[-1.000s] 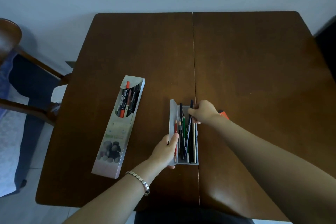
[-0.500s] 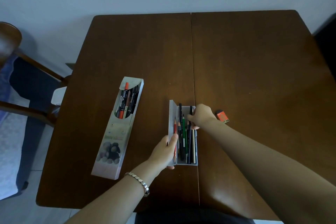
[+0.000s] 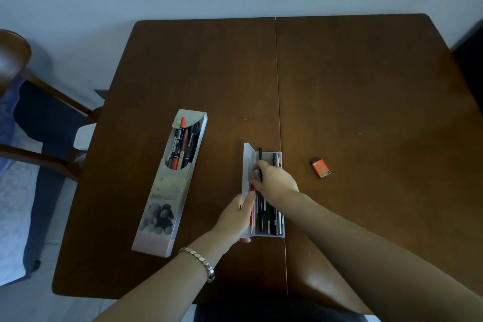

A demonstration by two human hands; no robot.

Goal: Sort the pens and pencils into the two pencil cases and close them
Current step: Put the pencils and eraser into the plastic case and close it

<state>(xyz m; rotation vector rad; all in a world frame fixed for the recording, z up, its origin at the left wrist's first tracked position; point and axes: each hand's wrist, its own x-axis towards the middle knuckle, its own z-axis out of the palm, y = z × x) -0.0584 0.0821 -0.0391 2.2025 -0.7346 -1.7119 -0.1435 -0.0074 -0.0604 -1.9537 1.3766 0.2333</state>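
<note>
Pencil case (image 3: 269, 233) sits mid-bench, lid upright. Left hand (image 3: 235, 217) fingers clamp that lid's edge; right hand (image 3: 274, 180) fingers pinch a black pencil (image 3: 260, 154) inside. Closing risks jamming on pencils lying crooked. Pen case (image 3: 170, 185), left of it, stays open.

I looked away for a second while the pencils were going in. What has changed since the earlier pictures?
The right hand has moved from the right side of the open pencil case across to its left, fingers now at the pencils beside the raised lid. The left hand still holds the lid's near end. The pen case and eraser have not moved.
</note>
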